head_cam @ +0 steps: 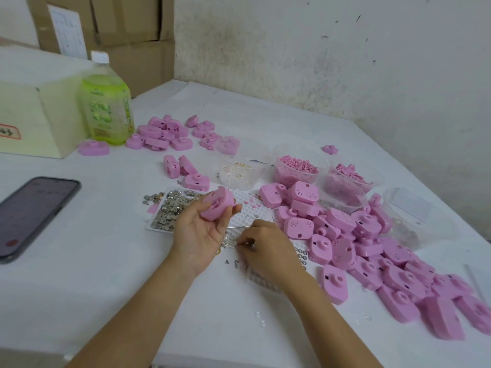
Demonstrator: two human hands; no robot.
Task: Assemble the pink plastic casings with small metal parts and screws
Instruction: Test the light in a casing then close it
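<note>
While the left hand [202, 232] grips one pink casing [216, 204] between thumb and fingertips, lifted clear of the tabletop [106, 274] with its hollow side turned up toward the camera, the right hand [265, 248] sits just beside it, low over the surface. Its fingers are curled round a thin metal tool [239, 227] whose tip points toward the left hand.

Under and between the hands lie a few loose screws [231, 262] among small clear and gold-coloured bits, too small to tell apart. Just beyond the left hand is a shallow tray of metal parts [170, 211], with some spilled at its far-left corner, and a white studded board [243, 211] lies touching it on the right.

A big heap of casings [372, 261] runs along the right side of the tabletop down to its near-right corner. Behind the board stand clear tubs – one of pink pellets [296, 166], one of rings [239, 171]. A smaller group of casings [164, 134] lies toward the far edge. At the far-left corner a green bottle [106, 102] stands against a cream box [34, 112], and a phone [34, 211] lies face up at the left edge.
</note>
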